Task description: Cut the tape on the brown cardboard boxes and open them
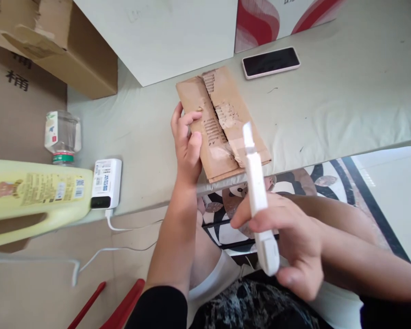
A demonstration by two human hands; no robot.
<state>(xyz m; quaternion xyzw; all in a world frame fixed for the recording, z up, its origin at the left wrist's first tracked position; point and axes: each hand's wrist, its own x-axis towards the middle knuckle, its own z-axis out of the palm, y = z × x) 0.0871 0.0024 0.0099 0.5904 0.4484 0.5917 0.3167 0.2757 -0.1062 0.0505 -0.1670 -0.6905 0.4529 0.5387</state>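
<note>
A flat brown cardboard box [222, 123] lies at a slant near the front edge of the cloth-covered surface. Its top has a dark lengthwise seam with torn paper on both sides. My left hand [188, 141] grips the box's left side, thumb and fingers resting on its top. In my right hand [291, 237] is a white box cutter [258, 196], held upright between fingers and thumb. The cutter's blade is out and points away from me, appearing in front of the box's right side. Whether the blade touches the cardboard I cannot tell.
Behind the box stand a white carton [178, 36] and a phone [271, 62]. To the left are a brown carton [92, 55], a clear bottle [63, 132], a white power bank [107, 183] with a cable, and a yellow jug [37, 187]. Red bars [123, 306] show below.
</note>
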